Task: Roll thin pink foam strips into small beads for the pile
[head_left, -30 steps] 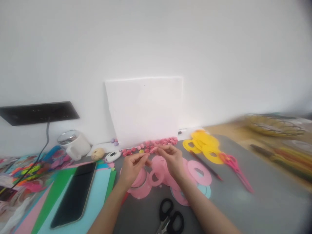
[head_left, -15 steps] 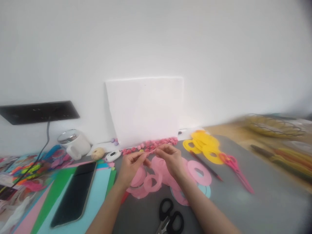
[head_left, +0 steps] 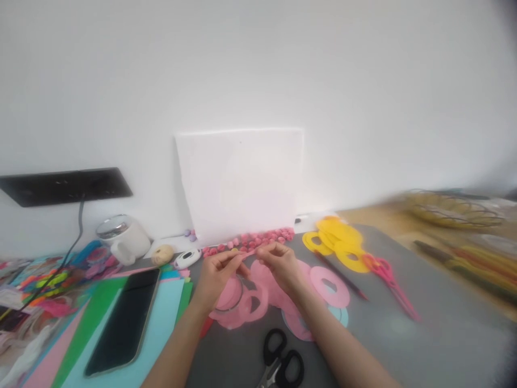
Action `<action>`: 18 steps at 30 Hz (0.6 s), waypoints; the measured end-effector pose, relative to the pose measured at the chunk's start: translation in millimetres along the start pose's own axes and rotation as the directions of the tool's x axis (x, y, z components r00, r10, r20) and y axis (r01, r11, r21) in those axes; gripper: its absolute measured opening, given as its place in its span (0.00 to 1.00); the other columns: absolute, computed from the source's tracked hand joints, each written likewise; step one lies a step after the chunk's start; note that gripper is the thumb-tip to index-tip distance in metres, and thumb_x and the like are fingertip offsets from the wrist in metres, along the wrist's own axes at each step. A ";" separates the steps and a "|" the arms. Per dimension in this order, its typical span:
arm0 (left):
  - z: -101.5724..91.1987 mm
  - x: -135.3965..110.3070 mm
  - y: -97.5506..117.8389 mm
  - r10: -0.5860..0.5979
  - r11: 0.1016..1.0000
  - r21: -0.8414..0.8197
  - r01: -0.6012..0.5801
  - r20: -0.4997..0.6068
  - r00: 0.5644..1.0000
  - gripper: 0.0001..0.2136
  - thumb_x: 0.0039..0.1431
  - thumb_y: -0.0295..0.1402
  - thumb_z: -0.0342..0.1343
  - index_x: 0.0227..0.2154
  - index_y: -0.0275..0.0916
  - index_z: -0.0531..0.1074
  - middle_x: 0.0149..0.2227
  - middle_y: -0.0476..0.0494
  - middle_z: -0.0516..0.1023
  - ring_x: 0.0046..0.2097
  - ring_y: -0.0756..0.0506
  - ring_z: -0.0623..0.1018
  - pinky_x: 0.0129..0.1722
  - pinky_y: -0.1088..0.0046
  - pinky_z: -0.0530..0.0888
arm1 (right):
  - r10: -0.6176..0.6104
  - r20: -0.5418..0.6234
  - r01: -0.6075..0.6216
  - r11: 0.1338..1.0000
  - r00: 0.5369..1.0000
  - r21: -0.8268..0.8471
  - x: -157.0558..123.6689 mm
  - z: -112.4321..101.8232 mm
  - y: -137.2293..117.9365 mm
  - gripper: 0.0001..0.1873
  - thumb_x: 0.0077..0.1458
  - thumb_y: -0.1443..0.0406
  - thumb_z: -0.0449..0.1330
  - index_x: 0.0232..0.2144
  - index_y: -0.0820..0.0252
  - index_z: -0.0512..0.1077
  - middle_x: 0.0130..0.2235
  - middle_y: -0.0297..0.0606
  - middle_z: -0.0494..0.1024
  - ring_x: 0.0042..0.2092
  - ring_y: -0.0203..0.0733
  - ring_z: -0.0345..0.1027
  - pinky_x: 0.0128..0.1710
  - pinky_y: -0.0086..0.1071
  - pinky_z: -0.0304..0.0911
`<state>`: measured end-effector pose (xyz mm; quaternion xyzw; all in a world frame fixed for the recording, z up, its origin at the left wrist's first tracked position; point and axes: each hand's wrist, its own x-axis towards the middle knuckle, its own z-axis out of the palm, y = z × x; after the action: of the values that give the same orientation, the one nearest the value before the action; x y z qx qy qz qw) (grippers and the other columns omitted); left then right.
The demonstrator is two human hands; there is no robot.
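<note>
My left hand (head_left: 216, 275) and my right hand (head_left: 280, 264) meet above the grey mat (head_left: 404, 334), both pinching a narrow pink paper strip (head_left: 247, 255) between their fingertips. A pink paper spiral (head_left: 252, 302) hangs from the strip and trails down to the mat. Several pink paper rings (head_left: 335, 285) lie under and beside my hands. A row of small pink rolled paper pieces (head_left: 258, 240) sits just beyond my fingers, in front of a white card (head_left: 240, 180) leaning on the wall.
Black scissors (head_left: 283, 361) lie near the front edge. Yellow paper rings (head_left: 337, 237), pink scissors (head_left: 390, 283) and a pencil (head_left: 341, 275) are to the right. A phone (head_left: 125, 320) rests on coloured paper sheets (head_left: 161, 328) at left, near a white mug (head_left: 123, 240). A wire basket (head_left: 452, 207) stands far right.
The hanging pink spiral has dropped lower and swung a little left under my hands. My fingers have shifted slightly along the strip; both hands stay in the same place.
</note>
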<state>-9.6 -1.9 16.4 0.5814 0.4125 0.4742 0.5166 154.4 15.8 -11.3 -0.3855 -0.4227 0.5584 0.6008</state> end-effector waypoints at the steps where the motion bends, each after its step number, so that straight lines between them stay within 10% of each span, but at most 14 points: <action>1: -0.1 0.1 -0.2 0.000 1.000 0.000 0.000 -0.003 1.000 0.11 0.55 0.35 0.55 0.38 0.36 0.77 0.22 0.47 0.78 0.27 0.47 0.77 0.37 0.68 0.73 | 0.021 0.004 -0.021 1.000 1.000 0.017 0.5 -0.4 1.2 0.10 0.37 0.62 0.68 0.17 0.61 0.73 0.20 0.30 0.71 0.26 0.33 0.63 0.30 0.30 0.61; 18: -3.1 2.3 -4.7 -0.037 0.997 -0.069 0.036 -0.010 0.999 0.13 0.54 0.37 0.56 0.39 0.37 0.77 0.23 0.46 0.78 0.26 0.47 0.75 0.32 0.69 0.73 | 0.109 0.034 -0.113 0.985 0.993 0.134 6.7 -6.1 8.3 0.13 0.32 0.62 0.71 0.25 0.61 0.77 0.27 0.36 0.77 0.30 0.39 0.70 0.37 0.36 0.67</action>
<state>-12.2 1.5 12.0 0.5529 0.4092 0.4820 0.5426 157.3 23.2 -20.6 -0.3590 -0.3697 0.6235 0.5879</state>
